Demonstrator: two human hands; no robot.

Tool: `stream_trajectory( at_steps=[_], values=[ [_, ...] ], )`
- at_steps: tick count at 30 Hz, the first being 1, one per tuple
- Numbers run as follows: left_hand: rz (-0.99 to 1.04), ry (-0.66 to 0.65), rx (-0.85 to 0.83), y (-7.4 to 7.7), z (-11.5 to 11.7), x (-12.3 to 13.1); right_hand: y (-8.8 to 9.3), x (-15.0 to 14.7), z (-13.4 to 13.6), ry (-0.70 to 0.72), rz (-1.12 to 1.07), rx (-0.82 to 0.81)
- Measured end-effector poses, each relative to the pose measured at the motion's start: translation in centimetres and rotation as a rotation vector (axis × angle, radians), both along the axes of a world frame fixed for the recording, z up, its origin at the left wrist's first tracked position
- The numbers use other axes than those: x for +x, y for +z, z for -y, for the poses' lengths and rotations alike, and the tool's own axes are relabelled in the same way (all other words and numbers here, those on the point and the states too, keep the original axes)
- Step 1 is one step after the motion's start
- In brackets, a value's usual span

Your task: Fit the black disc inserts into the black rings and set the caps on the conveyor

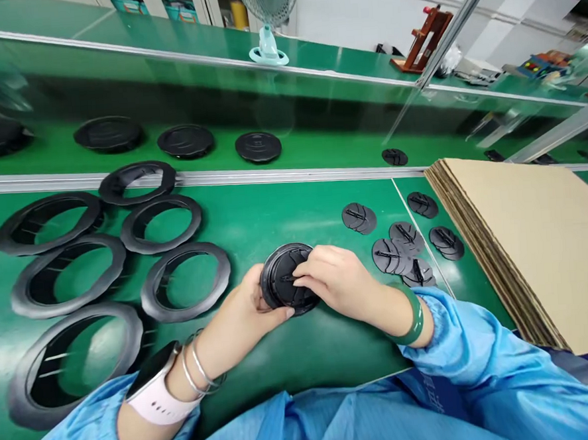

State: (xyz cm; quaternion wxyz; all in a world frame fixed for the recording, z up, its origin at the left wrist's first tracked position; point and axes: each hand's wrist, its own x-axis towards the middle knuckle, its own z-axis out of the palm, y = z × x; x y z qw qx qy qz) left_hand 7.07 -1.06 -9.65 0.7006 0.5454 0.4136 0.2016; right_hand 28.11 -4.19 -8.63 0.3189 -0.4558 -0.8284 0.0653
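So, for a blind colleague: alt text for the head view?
A person's left hand and right hand grip a black ribbed disc at a green workbench, with black rings to the left, smaller black discs and stacked cardboard sheets to the right.

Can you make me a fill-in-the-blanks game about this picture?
1. The left hand wears a white ____ on its wrist.
2. The right hand wears a green ____ on its wrist.
3. Both hands hold a black disc; the stacked brown sheets are made of ____.
4. The person's sleeves are ____.

Missing words: watch, bangle, cardboard, blue.
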Motion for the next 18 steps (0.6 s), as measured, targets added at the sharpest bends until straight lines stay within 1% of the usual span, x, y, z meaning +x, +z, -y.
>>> stream_trajectory(
  at_steps=[3, 6, 8, 13, 15, 18],
  values=[
    [0.021, 0.003, -0.060, 0.5, 0.0, 0.2, -0.5, 0.0, -0.1, -0.013, -0.049, -0.025],
    [0.007, 0.002, -0.082, 0.6, 0.0, 0.2, -0.4, -0.1, 0.1, -0.013, -0.048, -0.029],
    [-0.014, 0.004, -0.069, 0.6, 0.0, 0.0, 0.0, -0.1, 0.1, 0.005, -0.051, -0.005],
    [-0.099, 0.015, 0.012, 0.2, 0.2, -0.4, 1.0, 0.1, 0.1, 0.045, -0.198, 0.057],
    [-0.101, 0.017, 0.015, 0.3, 0.2, -0.4, 1.0, 0.4, 0.0, 0.040, -0.169, 0.091],
    [-0.075, 0.034, 0.007, 0.5, 0.3, -0.2, 0.8, 0.7, -0.1, 0.051, -0.035, 0.156]
  ],
)
